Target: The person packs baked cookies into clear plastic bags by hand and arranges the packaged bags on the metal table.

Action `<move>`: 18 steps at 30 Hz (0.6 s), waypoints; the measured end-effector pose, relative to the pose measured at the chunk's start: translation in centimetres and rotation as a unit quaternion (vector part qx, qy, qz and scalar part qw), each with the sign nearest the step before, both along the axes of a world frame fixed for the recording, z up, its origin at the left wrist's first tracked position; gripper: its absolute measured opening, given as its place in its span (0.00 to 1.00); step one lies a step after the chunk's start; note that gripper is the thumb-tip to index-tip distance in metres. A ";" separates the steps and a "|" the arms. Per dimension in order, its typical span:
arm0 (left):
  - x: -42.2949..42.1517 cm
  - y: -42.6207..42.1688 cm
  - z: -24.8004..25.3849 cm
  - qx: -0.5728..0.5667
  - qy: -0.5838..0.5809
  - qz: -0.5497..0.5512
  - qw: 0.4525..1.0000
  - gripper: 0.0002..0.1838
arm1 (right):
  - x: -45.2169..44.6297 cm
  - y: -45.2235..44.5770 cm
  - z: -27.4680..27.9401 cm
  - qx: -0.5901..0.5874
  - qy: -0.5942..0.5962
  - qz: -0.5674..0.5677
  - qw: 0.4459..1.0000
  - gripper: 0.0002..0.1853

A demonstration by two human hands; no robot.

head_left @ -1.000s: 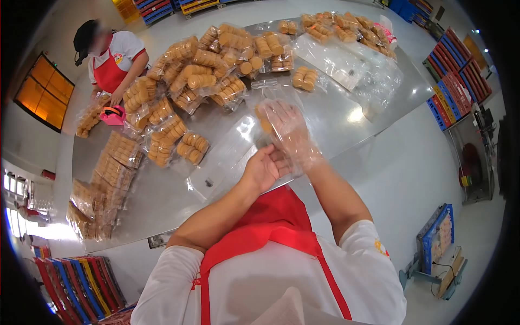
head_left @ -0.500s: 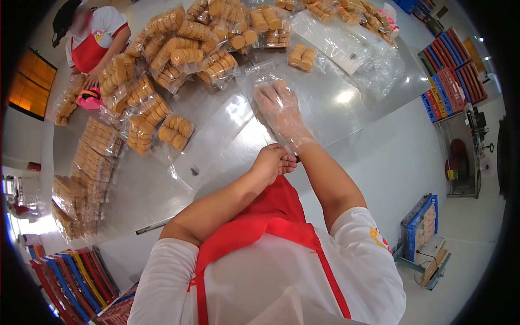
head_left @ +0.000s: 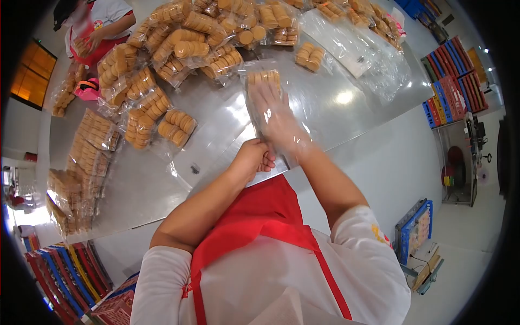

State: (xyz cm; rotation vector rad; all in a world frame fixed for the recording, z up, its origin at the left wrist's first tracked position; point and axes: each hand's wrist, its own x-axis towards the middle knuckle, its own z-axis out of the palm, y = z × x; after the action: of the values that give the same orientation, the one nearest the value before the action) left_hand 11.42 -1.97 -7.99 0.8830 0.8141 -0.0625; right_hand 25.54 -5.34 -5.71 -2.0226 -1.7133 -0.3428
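Observation:
Rows of round biscuits lie at the far end of a clear plastic bag on the metal table. Over the bag is my right hand, in a thin see-through glove and slightly blurred. Its fingers stretch forward to the biscuits' near edge, holding nothing I can see; whether it is inside the bag or on top, I cannot tell. My bare left hand is closed at the near end of the bag by the table edge, its fingers curled on the plastic.
Many bagged biscuits are heaped across the far side, with stacked packs at left. Flat empty bags lie at right. A pink tape dispenser stands near a co-worker. Coloured crates are stacked beyond the table.
My right hand has drawn back toward me, uncovering the biscuits in the bag. My left hand has shifted slightly left. The co-worker's hands have risen from the table, holding a pack.

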 end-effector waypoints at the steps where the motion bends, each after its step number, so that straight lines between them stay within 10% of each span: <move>1: -0.3 -0.2 -0.3 -0.001 0.003 0.007 1.000 0.08 | -0.8 -2.5 -0.9 -0.019 0.035 0.020 0.999 0.20; 3: -0.8 0.0 -0.1 0.003 -0.002 -0.005 1.000 0.09 | -2.6 -8.1 0.8 -0.113 0.197 0.067 0.972 0.18; 6: -1.3 0.2 0.5 0.014 -0.011 -0.023 1.000 0.09 | -1.6 -16.0 -1.2 0.088 0.206 -0.067 0.972 0.13; 13: -1.6 0.0 0.7 0.048 -0.011 -0.061 0.997 0.10 | 15.3 -7.5 -1.6 0.286 0.647 -0.314 0.633 0.32; 18: -1.8 -0.4 0.6 0.056 -0.003 -0.048 0.997 0.12 | 21.0 -0.8 -2.1 0.301 0.747 -0.299 0.511 0.15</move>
State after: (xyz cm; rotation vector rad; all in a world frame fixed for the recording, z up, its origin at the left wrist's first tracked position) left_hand 9.65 -2.32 -7.35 1.0281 0.7759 -0.0983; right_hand 46.58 -6.15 -7.77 -1.2718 0.2435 0.4973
